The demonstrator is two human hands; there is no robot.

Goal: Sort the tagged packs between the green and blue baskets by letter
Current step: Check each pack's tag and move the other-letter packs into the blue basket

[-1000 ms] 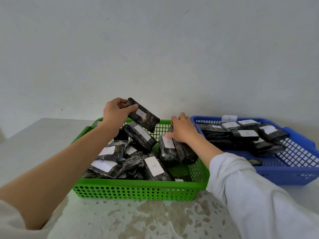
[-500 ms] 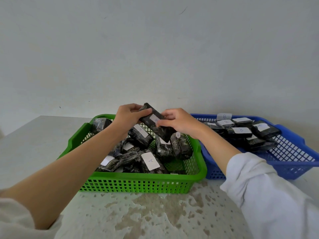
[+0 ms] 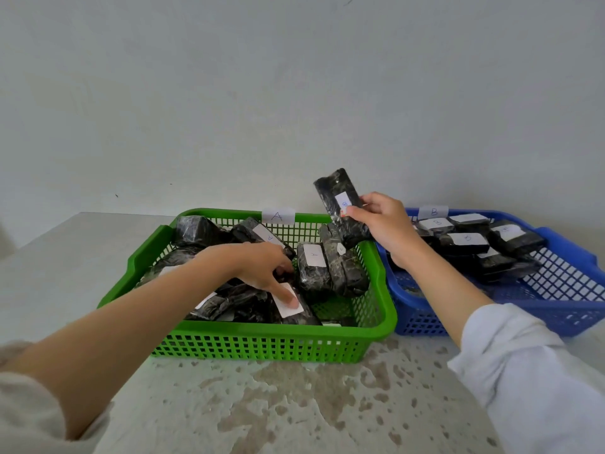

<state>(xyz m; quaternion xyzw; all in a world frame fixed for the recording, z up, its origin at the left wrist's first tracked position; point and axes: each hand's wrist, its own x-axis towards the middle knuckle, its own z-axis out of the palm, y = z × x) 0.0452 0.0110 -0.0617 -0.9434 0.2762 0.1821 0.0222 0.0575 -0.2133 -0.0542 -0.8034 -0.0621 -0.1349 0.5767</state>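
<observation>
A green basket point(image 3: 271, 342) tagged A holds several black packs with white labels. To its right, a blue basket point(image 3: 556, 309) tagged B holds several more. My right hand point(image 3: 383, 224) grips a black pack labelled B point(image 3: 340, 204) and holds it upright above the green basket's far right corner, beside the blue basket. My left hand point(image 3: 262, 267) is down inside the green basket with its fingers spread, fingertips resting on the white label of a pack point(image 3: 291, 306) near the front. Packs under that hand are hidden.
Both baskets stand side by side on a pale, stained tabletop point(image 3: 294, 404) against a plain grey wall. White letter tags are stuck on the far rims: A point(image 3: 278, 216) and B point(image 3: 433, 212). My sleeves fill the lower corners.
The raised pack passed from my left hand to my right and moved right, toward the blue basket. My left hand dropped into the green basket onto another pack.
</observation>
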